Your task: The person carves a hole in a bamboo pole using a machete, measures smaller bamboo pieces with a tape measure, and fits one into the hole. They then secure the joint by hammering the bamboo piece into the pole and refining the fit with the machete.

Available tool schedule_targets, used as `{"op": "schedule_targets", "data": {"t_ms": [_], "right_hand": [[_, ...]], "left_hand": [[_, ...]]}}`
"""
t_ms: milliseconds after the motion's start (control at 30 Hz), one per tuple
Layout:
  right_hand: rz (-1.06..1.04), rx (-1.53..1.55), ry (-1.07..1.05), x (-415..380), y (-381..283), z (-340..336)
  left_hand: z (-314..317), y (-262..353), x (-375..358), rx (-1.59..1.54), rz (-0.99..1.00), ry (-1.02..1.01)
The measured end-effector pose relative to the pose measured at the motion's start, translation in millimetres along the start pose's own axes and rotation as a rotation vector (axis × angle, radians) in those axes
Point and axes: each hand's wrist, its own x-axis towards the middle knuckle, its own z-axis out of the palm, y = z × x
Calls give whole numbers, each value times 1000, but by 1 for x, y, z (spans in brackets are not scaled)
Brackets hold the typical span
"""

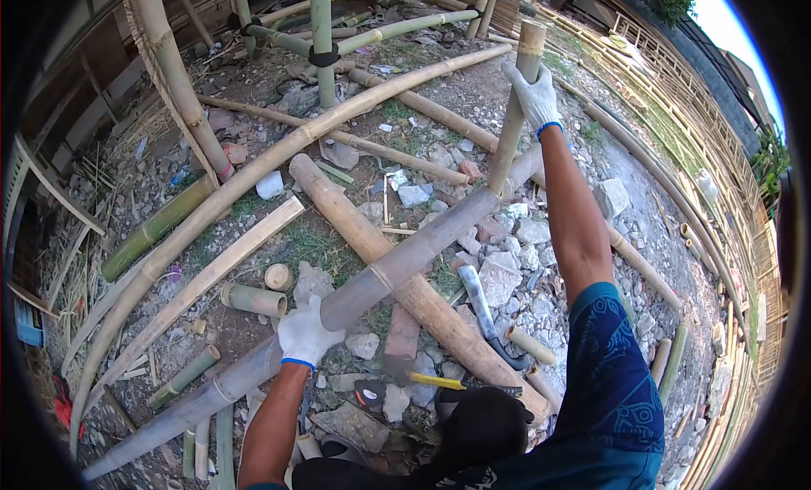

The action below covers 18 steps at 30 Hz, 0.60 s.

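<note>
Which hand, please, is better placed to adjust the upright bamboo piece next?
Probably the right hand: it grips the upright piece near its top; the left hand rests on the long pole.

Gloves (pixel 310 334) were white knit cloth, matt; long grey pole (pixel 414 255) was bamboo, smooth, slightly glossy; machete blade (pixel 477 297) was metal, shiny; rubble (pixel 500 279) was rough, matt stone; sleeve (pixel 610 363) was printed cloth.

the white-gloved left hand (pixel 310 334) hides part of the thick grey bamboo pole (pixel 422 247); the black-tied green bamboo upright (pixel 322 25) is cut off above.
</note>
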Motion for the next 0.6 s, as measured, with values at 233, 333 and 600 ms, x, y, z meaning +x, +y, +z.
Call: {"op": "schedule_targets", "data": {"t_ms": [233, 333, 600], "right_hand": [[220, -35, -150, -316, 48, -18], [224, -105, -372, -442, 57, -22], [-45, -297, -475, -517, 42, -23]], "left_hand": [[1, 0, -6, -8, 23, 27], [-9, 3, -5, -10, 4, 4], [-8, -2, -4, -44, 11, -68]]}}
